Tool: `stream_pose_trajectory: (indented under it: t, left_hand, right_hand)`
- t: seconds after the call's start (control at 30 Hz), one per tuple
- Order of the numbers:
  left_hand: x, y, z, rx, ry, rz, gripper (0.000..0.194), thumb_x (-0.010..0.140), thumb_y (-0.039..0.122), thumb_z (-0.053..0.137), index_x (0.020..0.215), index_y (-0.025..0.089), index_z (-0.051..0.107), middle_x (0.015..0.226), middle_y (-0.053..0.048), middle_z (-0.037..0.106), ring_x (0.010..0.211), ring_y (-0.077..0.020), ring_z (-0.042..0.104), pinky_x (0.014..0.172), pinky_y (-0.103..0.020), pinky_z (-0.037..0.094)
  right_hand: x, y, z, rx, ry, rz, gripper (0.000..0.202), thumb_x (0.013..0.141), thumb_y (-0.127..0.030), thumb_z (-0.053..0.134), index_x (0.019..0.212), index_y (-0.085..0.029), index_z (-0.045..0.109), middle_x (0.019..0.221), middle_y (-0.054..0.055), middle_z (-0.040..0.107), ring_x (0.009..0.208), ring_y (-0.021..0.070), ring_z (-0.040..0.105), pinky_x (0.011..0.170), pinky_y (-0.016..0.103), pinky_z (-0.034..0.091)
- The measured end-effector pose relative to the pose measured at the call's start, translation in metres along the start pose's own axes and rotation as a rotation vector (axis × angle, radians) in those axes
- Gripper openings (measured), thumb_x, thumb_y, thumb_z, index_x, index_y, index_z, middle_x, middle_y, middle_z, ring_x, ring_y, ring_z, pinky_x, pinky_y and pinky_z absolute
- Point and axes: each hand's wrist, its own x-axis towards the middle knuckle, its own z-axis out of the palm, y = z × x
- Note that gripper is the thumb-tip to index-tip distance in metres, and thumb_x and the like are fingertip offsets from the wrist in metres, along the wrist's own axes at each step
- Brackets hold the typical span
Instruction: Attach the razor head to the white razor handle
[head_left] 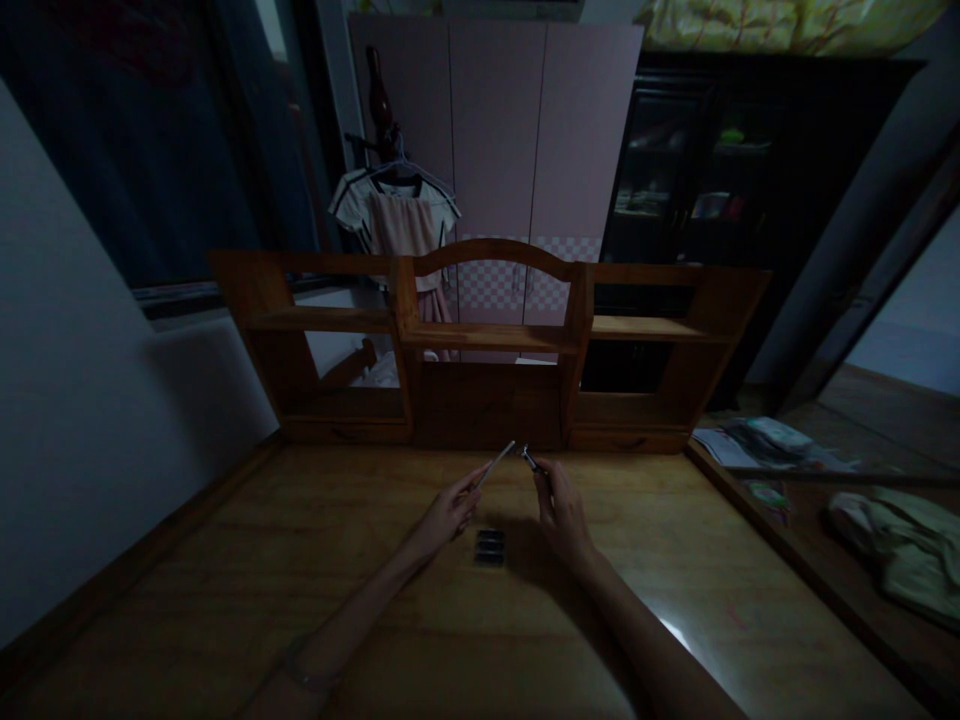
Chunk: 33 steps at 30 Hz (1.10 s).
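Observation:
My left hand (452,508) is closed around a slim, light-coloured stick (496,463) that slants up to the right. In my right hand (561,510) is a small dark tool with a shiny metal head (530,460), gripped between thumb and fingers. The tips of the stick and the tool are close together above the table, with a small gap seeming to lie between them. On the wood between my forearms lies a small dark pack with several rows (490,547). Dim light hides the exact kind of all three items.
The wooden tabletop (360,580) spreads under both arms. A wooden shelf unit (491,345) stands along its far edge. Papers (757,440) and folded cloth (911,550) lie on a lower surface at right. A wall (97,400) borders the left side.

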Motion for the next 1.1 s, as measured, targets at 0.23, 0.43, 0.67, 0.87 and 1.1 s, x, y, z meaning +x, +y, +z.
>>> stream_pose_trajectory:
  t: [0.23,0.43,0.67,0.87,1.1]
  left_hand:
    - [0.0024,-0.0029,0.0001,-0.068,-0.039,-0.016,0.062,0.083,0.043,0.056,0.139,0.026,0.036,0.069,0.006,0.039,0.043,-0.0012,0.026,0.041,-0.016,0.018]
    - [0.0048,-0.0014,-0.0046,-0.070,-0.017,0.027,0.061,0.084,0.043,0.055,0.139,0.026,0.036,0.067,0.006,0.034,0.045,-0.0023,0.026,0.042,-0.017,0.019]
    - [0.0003,0.0044,0.0022,-0.016,-0.022,-0.034,0.060,0.082,0.046,0.057,0.137,0.027,0.041,0.069,0.005,0.038,0.048,-0.0030,0.029,0.043,-0.016,0.017]
    - [0.0005,0.0051,-0.0002,0.015,0.004,0.029,0.059,0.082,0.046,0.057,0.136,0.027,0.043,0.071,0.004,0.039,0.048,-0.0033,0.028,0.043,-0.016,0.018]
    - [0.0012,0.0034,-0.0019,0.048,0.039,0.019,0.060,0.083,0.046,0.055,0.137,0.025,0.041,0.069,0.004,0.038,0.050,-0.0045,0.029,0.044,-0.016,0.018]
  right_hand:
    - [0.0001,-0.0013,0.0001,-0.046,-0.013,0.023,0.025,0.096,-0.026,0.033,0.114,-0.022,0.050,0.100,0.009,0.058,0.090,0.0206,0.056,0.079,0.034,0.046]
    - [-0.0005,-0.0020,0.0005,-0.023,-0.021,0.005,0.025,0.096,-0.025,0.033,0.116,-0.021,0.049,0.102,0.009,0.058,0.092,0.0202,0.056,0.080,0.034,0.045]
    - [-0.0006,-0.0006,0.0006,-0.002,-0.005,0.009,0.025,0.096,-0.026,0.034,0.114,-0.022,0.050,0.101,0.008,0.058,0.091,0.0199,0.056,0.079,0.034,0.046]
    - [0.0012,-0.0036,-0.0009,0.006,0.016,0.015,0.024,0.096,-0.027,0.034,0.112,-0.022,0.051,0.099,0.008,0.059,0.090,0.0201,0.056,0.079,0.034,0.046]
    - [0.0004,-0.0040,-0.0020,0.013,0.014,0.016,0.025,0.096,-0.026,0.033,0.115,-0.022,0.050,0.102,0.008,0.058,0.093,0.0198,0.056,0.081,0.034,0.045]
